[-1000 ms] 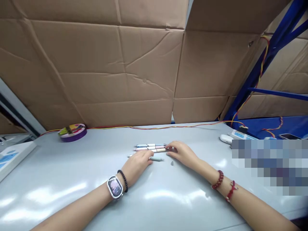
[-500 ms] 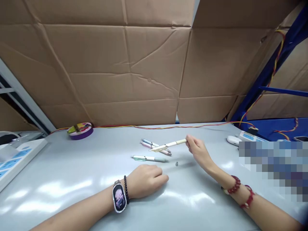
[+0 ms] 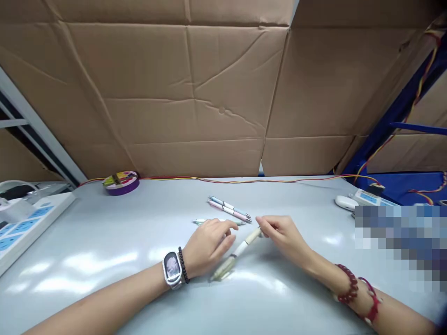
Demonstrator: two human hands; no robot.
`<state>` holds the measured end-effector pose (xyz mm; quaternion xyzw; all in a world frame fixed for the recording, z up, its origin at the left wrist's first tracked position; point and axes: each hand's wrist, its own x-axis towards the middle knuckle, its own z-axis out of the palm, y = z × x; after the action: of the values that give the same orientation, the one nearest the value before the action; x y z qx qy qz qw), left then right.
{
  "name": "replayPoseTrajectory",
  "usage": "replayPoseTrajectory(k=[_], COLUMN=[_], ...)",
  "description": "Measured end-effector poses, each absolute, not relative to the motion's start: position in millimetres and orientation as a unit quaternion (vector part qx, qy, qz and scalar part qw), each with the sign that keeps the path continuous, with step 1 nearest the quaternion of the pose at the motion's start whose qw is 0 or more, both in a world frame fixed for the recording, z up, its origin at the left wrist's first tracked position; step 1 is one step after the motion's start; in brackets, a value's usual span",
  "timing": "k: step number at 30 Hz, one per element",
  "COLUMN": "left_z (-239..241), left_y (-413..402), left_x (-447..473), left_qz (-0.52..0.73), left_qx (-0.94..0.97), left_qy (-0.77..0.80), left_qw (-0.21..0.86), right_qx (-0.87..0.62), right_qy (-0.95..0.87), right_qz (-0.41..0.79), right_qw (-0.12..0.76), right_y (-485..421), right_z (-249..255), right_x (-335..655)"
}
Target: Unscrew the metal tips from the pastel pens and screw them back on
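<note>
My right hand (image 3: 284, 237) pinches the upper end of a cream-and-white pen (image 3: 240, 249). The pen slants down to the left, its pale green-yellow clip end blurred low over the table. Just left of it is my left hand (image 3: 209, 246), thumb and forefinger apart with nothing between them. Behind that hand lies a green-and-white pen (image 3: 199, 221), its middle partly covered by the fingers. Farther back, a blue-and-white pen (image 3: 226, 204) and a pink-and-white pen (image 3: 228, 211) lie side by side.
A round purple-edged container (image 3: 122, 184) stands at the back left. White power strips (image 3: 38, 223) sit at the left edge, with another power strip (image 3: 368, 197) and a white mouse-like object (image 3: 345, 203) at right. A thin wire (image 3: 209, 180) runs along the cardboard.
My right hand has swung the cream-and-white pen down and toward me. My left hand has moved slightly forward, its thumb and forefinger parting. The small grey piece on the table no longer shows clearly.
</note>
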<state>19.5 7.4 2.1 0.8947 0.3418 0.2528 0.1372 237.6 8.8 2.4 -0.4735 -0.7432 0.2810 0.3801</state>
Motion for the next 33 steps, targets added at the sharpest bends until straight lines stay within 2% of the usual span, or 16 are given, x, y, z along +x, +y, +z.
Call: replayPoseTrajectory(k=[4, 7, 9, 18, 22, 26, 33], left_z=[3.4, -2.1, -6.5, 3.8, 5.1, 4.1, 7.7], left_y=[-4.4, -4.5, -1.0, 0.5, 1.4, 0.7, 10.7], left_x=[24.8, 28.3, 28.8, 24.4, 23.7, 23.1, 20.3], left_qz=[0.236, 0.204, 0.187, 0.155, 0.145, 0.146, 0.188], left_qx=[0.915, 0.922, 0.927, 0.907, 0.896, 0.886, 0.824], left_qy=[0.325, 0.32, 0.312, 0.352, 0.351, 0.358, 0.334], left_qw=[0.034, -0.072, -0.088, 0.172, 0.23, 0.257, 0.417], right_qx=[-0.451, -0.428, -0.418, -0.293, -0.326, -0.372, -0.369], right_qy=[-0.804, -0.836, -0.844, -0.889, -0.895, -0.9, -0.888], right_qz=[0.192, 0.178, 0.177, 0.125, 0.144, 0.105, 0.128], right_qw=[0.336, 0.294, 0.285, 0.329, 0.268, 0.203, 0.241], right_y=[-3.7, -7.4, -6.7, 0.2, -1.7, -3.4, 0.9], right_z=[-5.7, -10.2, -11.3, -10.4, -8.7, -10.3, -8.6], right_x=[224.3, 220.9, 221.3, 228.1, 228.9, 226.5, 227.1])
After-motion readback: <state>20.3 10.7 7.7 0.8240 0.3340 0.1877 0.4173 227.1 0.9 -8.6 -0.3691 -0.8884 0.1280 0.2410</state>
